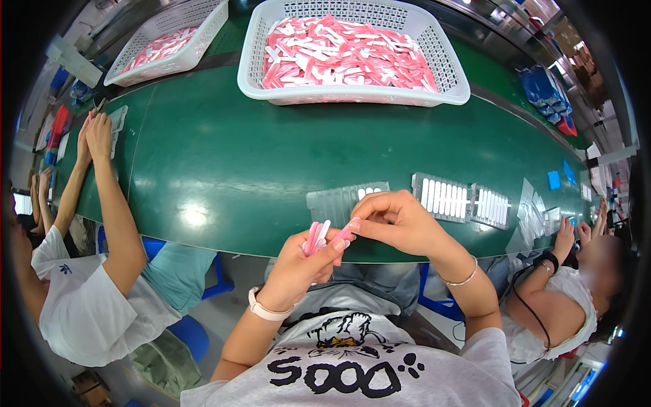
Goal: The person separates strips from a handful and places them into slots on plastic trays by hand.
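Observation:
My left hand (298, 264) is closed around a small bunch of slim pink-and-white plastic sticks (316, 237), whose ends stick up past the fingers. Thumb and fingers of my right hand (400, 220) pinch one pink stick (344, 234) right beside the left thumb, so the hands almost meet. Just beyond them lies a clear slotted tray (325, 201) with a few white pieces at its right end, partly hidden by my right hand. To its right are two clear trays, one (439, 198) beside the other (490, 207), holding rows of white pieces.
A large white basket (352, 96) heaped with pink and white sticks stands at the far side of the green table (217, 156). Another such basket (196, 57) is at far left. Co-workers sit on both sides, one person's hands (98, 136) at left. Clear packaging (532, 210) lies at right.

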Demonstrator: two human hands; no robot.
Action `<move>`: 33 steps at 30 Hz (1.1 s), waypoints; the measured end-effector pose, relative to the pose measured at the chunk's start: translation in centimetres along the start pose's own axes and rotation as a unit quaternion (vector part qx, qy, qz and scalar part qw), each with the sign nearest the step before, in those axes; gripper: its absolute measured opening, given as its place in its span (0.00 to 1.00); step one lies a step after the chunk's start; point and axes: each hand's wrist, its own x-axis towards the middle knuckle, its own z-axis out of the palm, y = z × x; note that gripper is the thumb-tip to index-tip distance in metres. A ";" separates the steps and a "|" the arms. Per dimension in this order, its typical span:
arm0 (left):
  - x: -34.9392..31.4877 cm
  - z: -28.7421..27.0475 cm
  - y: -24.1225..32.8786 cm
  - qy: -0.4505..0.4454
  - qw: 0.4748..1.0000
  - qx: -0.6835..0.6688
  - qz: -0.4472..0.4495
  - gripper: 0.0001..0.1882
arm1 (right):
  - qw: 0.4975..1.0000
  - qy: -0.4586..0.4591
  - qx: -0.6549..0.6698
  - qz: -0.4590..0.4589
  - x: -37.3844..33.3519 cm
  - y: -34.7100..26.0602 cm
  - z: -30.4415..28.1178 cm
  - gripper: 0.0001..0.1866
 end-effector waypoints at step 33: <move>0.0 -0.2 0.3 0.056 0.990 0.106 0.071 0.12 | 0.880 0.302 -0.267 -0.251 -1.0 0.6 3.1 0.04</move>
